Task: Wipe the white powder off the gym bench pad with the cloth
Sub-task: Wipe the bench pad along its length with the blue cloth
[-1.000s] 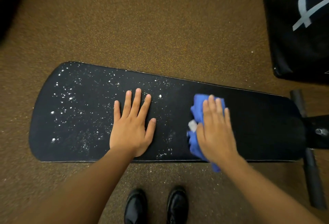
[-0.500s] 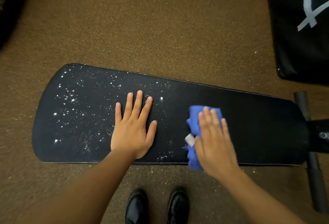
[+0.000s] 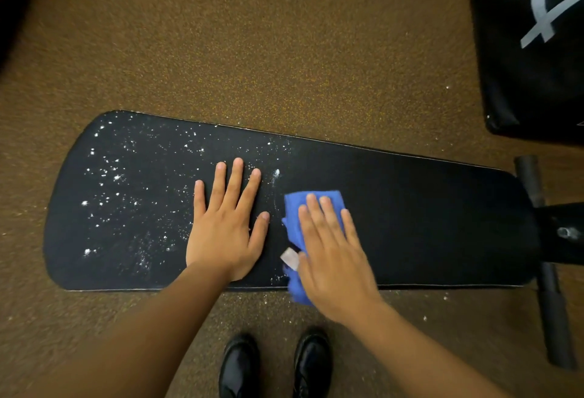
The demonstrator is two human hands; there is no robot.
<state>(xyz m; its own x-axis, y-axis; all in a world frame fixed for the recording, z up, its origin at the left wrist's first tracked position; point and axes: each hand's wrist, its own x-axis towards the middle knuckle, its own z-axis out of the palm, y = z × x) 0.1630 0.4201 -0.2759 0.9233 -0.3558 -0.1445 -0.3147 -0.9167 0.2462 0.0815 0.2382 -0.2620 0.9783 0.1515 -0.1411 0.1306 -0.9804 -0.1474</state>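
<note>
Right hand: right hand [image 3: 331, 249] lies flat, fingers together and extended, pressing the cloth [image 3: 300, 208] onto the pad [image 3: 426, 217]; it clamps nothing, it only bears down.
Left hand: left hand [image 3: 226, 227] lies palm down with fingers spread, bare, on the pad just beside the cloth (a narrow gap shows between thumb and cloth).
Cloth: blue, folded, mostly under the right palm; its far end shows past the fingertips and its near end hangs over the pad's near edge. A pale tag [image 3: 290, 258] sticks out on its left side.
Powder: powder [image 3: 117, 176] is scattered over the pad's left half, from the left hand out to the rounded left end, with a few specks between the hands and at the near edge by the cloth.
Clean part: pad to the right of the cloth looks dark and free of specks.
Key relation: powder lies to the left of the cloth, along the pad's long axis, which runs left to right; the left hand sits between cloth and powder, so it would likely need to shift before the cloth sweeps leftward.
Progress: roughly half done, by my judgement.
Surroundings: floor [image 3: 252, 49] carries stray specks near the shoes [image 3: 275, 366].
</note>
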